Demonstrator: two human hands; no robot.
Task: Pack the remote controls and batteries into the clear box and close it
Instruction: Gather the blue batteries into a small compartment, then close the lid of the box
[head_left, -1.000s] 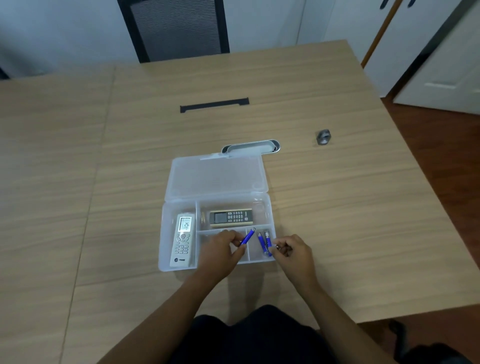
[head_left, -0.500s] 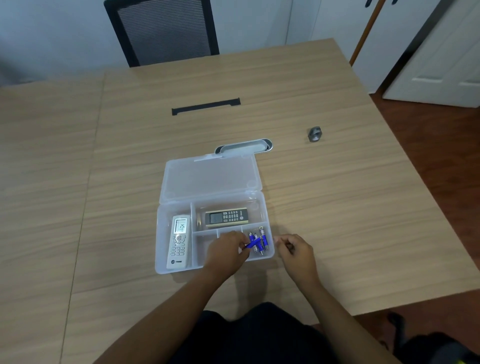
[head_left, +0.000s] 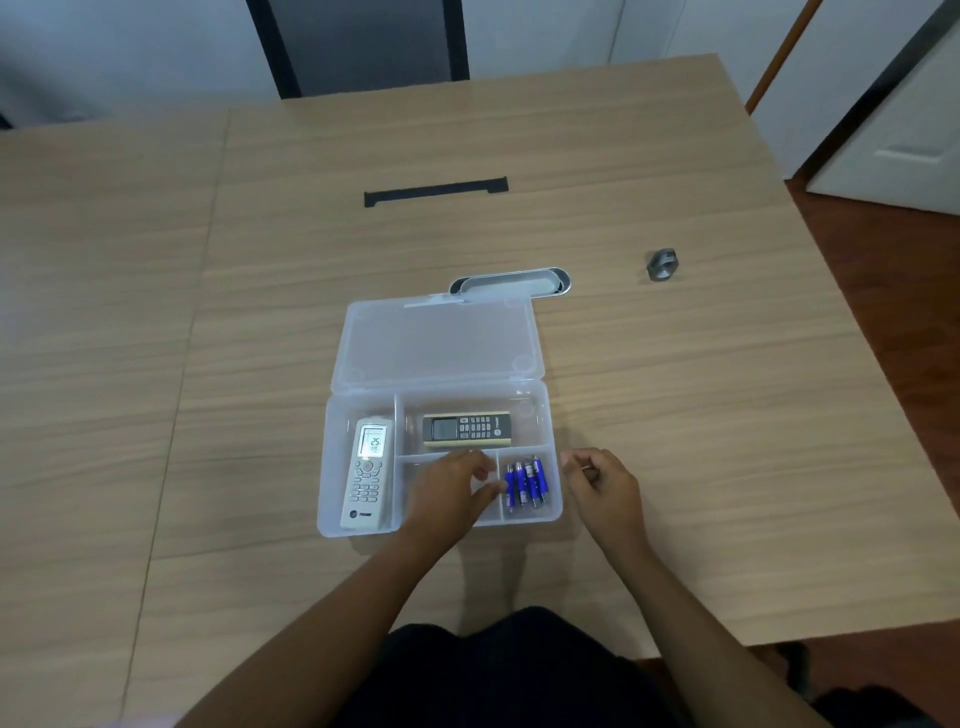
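Observation:
The clear box (head_left: 554, 415) lies open on the table, its lid (head_left: 439, 343) folded flat behind it. A white remote (head_left: 367, 475) fills the left compartment. A dark remote with a beige rim (head_left: 466, 428) lies in the back compartment. Several blue batteries (head_left: 525, 483) lie side by side in the front right compartment. My left hand (head_left: 454, 491) hovers over the front middle compartment, fingertips beside the batteries, holding nothing. My right hand (head_left: 602, 483) is just outside the box's right wall, fingers loosely curled and empty.
A grey oval cable grommet (head_left: 511, 280) sits just behind the lid. A small metal nut (head_left: 662, 264) lies at the right. A black slot (head_left: 435, 191) crosses the table's middle, and a chair stands behind the far edge.
My left hand set its blue battery down with the others and let go. My right hand drew back out of the box to its right side.

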